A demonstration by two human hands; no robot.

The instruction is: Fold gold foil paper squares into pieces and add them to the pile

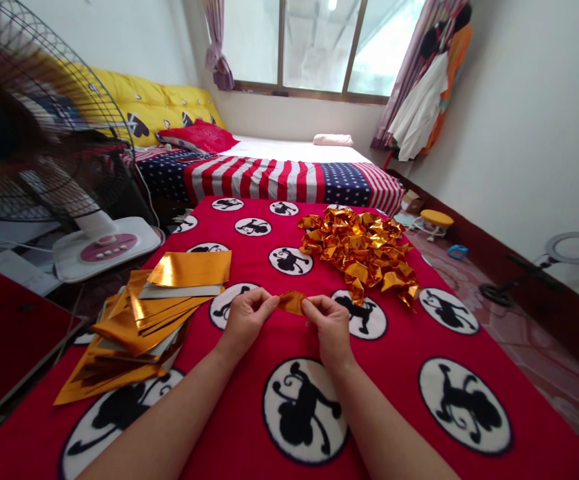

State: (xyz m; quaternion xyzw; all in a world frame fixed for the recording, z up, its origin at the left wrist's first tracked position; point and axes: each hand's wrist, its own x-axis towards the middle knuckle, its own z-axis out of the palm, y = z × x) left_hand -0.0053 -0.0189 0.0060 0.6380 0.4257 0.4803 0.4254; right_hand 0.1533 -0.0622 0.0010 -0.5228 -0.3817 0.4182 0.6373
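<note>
Between my two hands is a small folded piece of gold foil paper (292,302), held just above a red cloth (234,420) with black monkey figures in white circles. My left hand (247,316) pinches its left end between thumb and fingertips. At the right end, my right hand (330,325) grips it the same way. A loose stack of flat gold foil sheets (169,300), some showing pale backs, lies left of my left hand. Beyond my right hand is a heap of folded gold foil pieces (364,247).
On the left, an electric fan (104,243) stands with blurred blades beside the cloth. A bed with a striped and starred cover (259,179) is at the far side. To the right, a ring light (577,248) and a yellow-topped stool (437,218) stand on the floor.
</note>
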